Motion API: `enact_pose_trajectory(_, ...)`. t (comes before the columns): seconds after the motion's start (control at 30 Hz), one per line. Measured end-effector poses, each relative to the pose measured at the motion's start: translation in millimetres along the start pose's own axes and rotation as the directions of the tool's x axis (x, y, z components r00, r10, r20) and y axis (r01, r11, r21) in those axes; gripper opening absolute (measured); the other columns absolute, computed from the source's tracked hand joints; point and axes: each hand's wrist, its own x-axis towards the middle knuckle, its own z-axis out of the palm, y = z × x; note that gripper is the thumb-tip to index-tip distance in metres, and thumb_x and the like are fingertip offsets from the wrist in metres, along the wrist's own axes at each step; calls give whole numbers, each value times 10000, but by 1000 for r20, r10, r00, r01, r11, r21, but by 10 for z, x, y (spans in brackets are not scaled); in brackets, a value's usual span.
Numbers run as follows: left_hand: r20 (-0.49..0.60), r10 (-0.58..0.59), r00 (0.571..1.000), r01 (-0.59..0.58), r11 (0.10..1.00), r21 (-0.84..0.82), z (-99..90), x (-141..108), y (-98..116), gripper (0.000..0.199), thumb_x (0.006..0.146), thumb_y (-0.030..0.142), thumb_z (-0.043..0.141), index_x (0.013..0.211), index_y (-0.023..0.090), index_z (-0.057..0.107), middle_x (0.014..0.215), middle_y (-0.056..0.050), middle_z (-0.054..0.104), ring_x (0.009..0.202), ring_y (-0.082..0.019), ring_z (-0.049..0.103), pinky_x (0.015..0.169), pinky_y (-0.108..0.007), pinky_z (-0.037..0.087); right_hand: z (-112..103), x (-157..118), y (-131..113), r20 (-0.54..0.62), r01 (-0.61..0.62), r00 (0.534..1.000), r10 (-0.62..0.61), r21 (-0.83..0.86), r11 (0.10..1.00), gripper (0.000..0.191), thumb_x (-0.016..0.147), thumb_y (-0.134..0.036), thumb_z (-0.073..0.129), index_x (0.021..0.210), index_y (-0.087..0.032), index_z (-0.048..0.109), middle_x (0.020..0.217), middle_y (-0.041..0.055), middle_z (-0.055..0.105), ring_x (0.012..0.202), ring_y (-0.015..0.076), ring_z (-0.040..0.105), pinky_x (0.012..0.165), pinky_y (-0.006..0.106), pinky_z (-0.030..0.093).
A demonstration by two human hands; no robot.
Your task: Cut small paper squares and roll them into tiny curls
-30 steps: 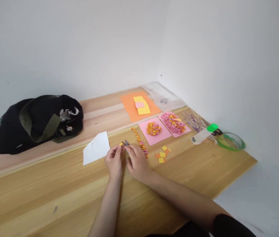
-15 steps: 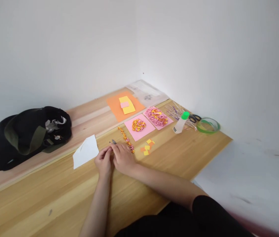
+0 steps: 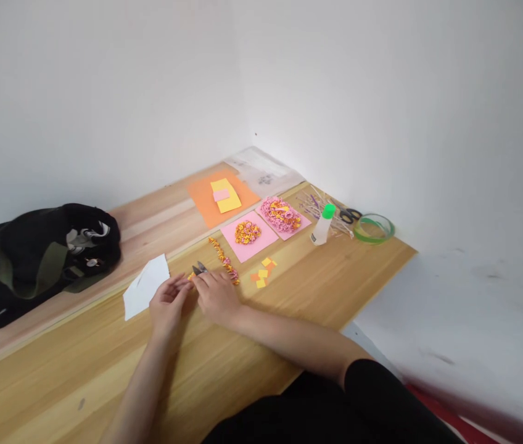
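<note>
My right hand (image 3: 218,299) is closed around a small tool with two dark pointed blades (image 3: 200,268); its tips stand apart and the handle is hidden by my fingers. Close beside it, my left hand (image 3: 168,302) has thumb and forefinger pinched together at a small yellow paper piece (image 3: 190,277), partly covered. A row of curled orange and pink paper bits (image 3: 224,260) lies just past my right hand. To the right are several small yellow and orange paper squares (image 3: 263,274). On the left, a white paper sheet (image 3: 145,287) lies near my left hand.
Two pink cards (image 3: 255,251) bear curled paper bits. Behind are an orange sheet (image 3: 201,206) and a yellow one. A green-capped glue bottle (image 3: 321,228), black-handled scissors (image 3: 350,215), cotton swabs (image 3: 342,229) and green tape (image 3: 375,231) stand right. A black bag (image 3: 44,259) lies left.
My hands have moved slightly apart, the left one going left. The tool's blades and the yellow paper piece show more clearly. The whole view has shifted a little.
</note>
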Motion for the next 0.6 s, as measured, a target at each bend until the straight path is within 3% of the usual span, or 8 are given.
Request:
enact_pose_trajectory(0.2,75,61,995,-75,976,206,-93,38,-109,406,628,414,726,935,160,647,875,-85,727,838,-228,680,861,-409,528,96,-20,36,-7,64,998,-65,-68,996,217,960,-149,452,1045,-140,652,1006,72,716,941,211,603,757,354,422)
enact_pose_trajectory(0.4,153,98,983,-143,937,318,-107,34,-161,374,703,453,612,924,155,662,893,-107,736,794,-237,681,772,-389,541,85,-34,59,-18,57,998,-58,-75,996,210,939,-144,496,1074,-152,657,1023,77,716,912,210,610,748,338,433)
enact_pose_trajectory(0.6,181,124,976,-179,927,331,-102,26,-166,305,736,412,577,882,168,687,878,-89,743,769,-223,678,742,-358,540,111,-34,104,-114,60,991,-66,-57,997,225,958,-172,475,989,-156,697,939,83,732,857,210,625,774,345,457)
